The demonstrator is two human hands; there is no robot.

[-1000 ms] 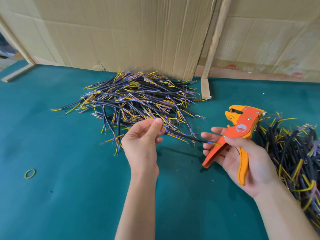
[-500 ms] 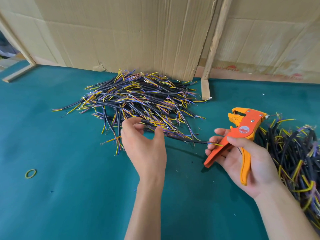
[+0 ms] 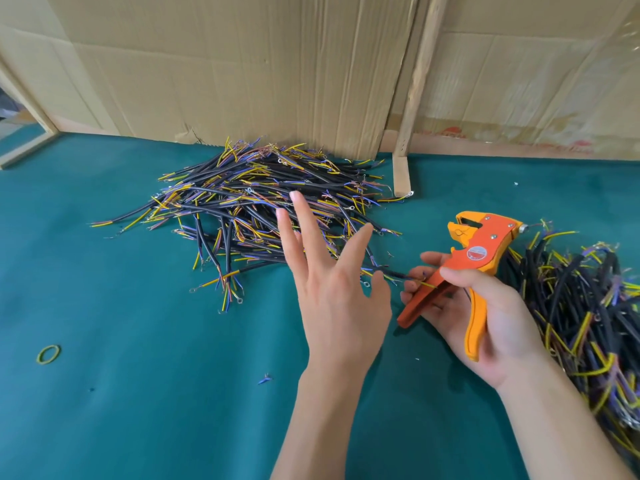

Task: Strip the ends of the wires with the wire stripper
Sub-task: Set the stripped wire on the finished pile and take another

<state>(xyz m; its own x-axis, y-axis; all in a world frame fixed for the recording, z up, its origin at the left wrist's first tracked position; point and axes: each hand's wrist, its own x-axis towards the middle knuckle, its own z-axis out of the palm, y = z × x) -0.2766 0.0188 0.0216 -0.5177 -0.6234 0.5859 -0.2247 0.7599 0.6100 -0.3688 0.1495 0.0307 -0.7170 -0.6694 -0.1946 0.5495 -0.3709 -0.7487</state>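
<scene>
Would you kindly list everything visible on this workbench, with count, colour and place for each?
wire pile: one heap, black sheaths with yellow, blue and purple ends, middle of the table near the cardboard
second wire pile: one heap, same colours, right edge
wire stripper: one, orange and yellow, held in the right hand
rubber band: one, yellow-green, lying left on the table
wire scrap: one, blue, near the left forearm
table cover: one, teal
cardboard sheets: several, tan, standing behind
wooden strip: one, pale, upright between sheets
left hand: fingers spread, over the middle pile
right hand: grips the stripper handles
</scene>
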